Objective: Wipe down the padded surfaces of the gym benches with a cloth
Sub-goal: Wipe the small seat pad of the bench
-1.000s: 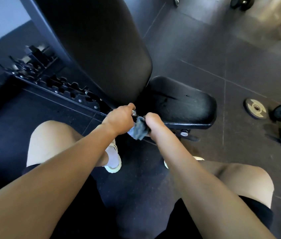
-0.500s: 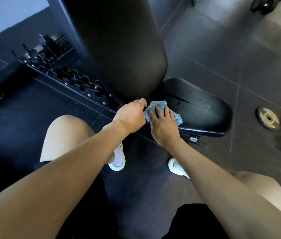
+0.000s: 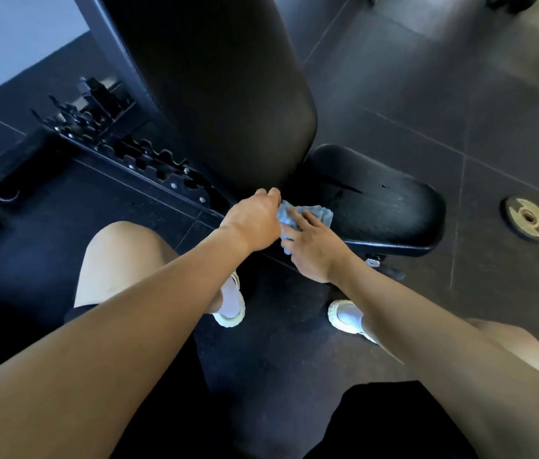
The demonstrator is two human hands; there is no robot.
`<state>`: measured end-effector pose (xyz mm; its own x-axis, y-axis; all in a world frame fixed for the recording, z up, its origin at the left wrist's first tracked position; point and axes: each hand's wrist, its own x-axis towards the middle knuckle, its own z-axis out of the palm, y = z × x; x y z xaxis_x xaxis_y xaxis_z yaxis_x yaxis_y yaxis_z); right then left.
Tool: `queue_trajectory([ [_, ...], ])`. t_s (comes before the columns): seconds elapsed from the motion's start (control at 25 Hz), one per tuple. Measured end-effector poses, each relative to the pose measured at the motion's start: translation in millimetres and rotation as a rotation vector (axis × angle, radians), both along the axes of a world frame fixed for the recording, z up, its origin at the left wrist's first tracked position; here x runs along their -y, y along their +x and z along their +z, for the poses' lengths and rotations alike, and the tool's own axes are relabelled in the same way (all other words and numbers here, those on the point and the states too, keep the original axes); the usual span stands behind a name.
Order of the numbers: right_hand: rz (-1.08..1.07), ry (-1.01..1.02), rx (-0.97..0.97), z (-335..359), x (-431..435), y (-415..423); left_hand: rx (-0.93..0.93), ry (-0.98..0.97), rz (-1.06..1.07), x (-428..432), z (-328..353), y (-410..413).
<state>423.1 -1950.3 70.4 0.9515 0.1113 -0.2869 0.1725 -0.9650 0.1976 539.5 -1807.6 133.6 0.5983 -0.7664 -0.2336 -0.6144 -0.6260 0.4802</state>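
Observation:
The bench has a black seat pad and a raised black back pad. A crumpled blue cloth lies on the near-left corner of the seat pad, by the gap under the back pad. My right hand presses it down with straight, spread fingers. My left hand is curled at the cloth's left edge and seems to pinch it; its fingertips are hidden.
The bench's notched black adjustment rail runs across the floor to the left. A weight plate lies on the dark tiled floor at right. My knees and white shoes are just below the bench.
The cloth went from bunched between both hands below the seat's edge to lying on the seat pad. My right hand opened flat on it. The left hand stayed curled beside it.

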Motion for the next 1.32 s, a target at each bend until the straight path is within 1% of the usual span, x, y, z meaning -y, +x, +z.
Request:
queue_trajectory([
  [0.04,0.036,0.008,0.022,1,8,-11,0.009,0.021,-0.007,2,0,-4],
  [0.08,0.029,0.029,0.048,4,17,-21,0.016,0.036,-0.015,4,1,-7],
  [0.12,-0.030,0.059,0.066,6,29,-30,0.020,0.047,-0.022,6,1,-9],
  [0.16,-0.138,0.080,0.084,10,41,-36,0.023,0.054,-0.032,7,2,-11],
  [0.28,-0.582,0.078,0.108,20,62,-46,0.021,0.067,-0.083,15,4,-9],
  [0.36,-0.737,0.105,0.114,19,53,-33,0.043,0.062,-0.109,27,4,-5],
  [0.4,-0.753,0.123,0.112,16,45,-26,0.050,0.061,-0.128,34,3,-3],
  [0.48,-0.669,0.128,0.093,8,40,-16,0.094,0.081,-0.195,49,-2,1],
  [0.52,-0.609,0.139,0.086,8,46,-15,0.145,0.105,-0.248,55,-5,2],
  [0.6,-0.537,0.149,0.087,12,73,-13,0.311,0.151,-0.350,70,-9,9],
  [0.64,-0.561,0.146,0.091,14,88,-9,0.400,0.167,-0.393,79,-10,13],
  [0.72,-0.703,0.131,0.108,12,116,7,0.514,0.171,-0.440,97,-12,25],
  [0.84,-0.917,0.117,0.147,1,127,50,0.587,0.153,-0.495,109,-19,48],
  [0.88,-0.949,0.114,0.162,-2,122,60,0.606,0.159,-0.529,109,-21,53],
  [0.92,-0.929,0.112,0.182,-7,115,67,0.611,0.177,-0.565,110,-22,58],
  [1.04,-0.675,0.156,0.160,-12,90,59,0.523,0.198,-0.588,120,-16,68],
  [1.12,-0.565,0.195,0.123,-9,97,54,0.500,0.182,-0.579,122,-14,70],
  [1.2,-0.563,0.182,0.108,-7,117,64,0.529,0.167,-0.593,119,-17,69],
  [1.32,-0.709,0.122,0.111,-13,136,104,0.512,0.198,-0.630,123,-23,69],
])
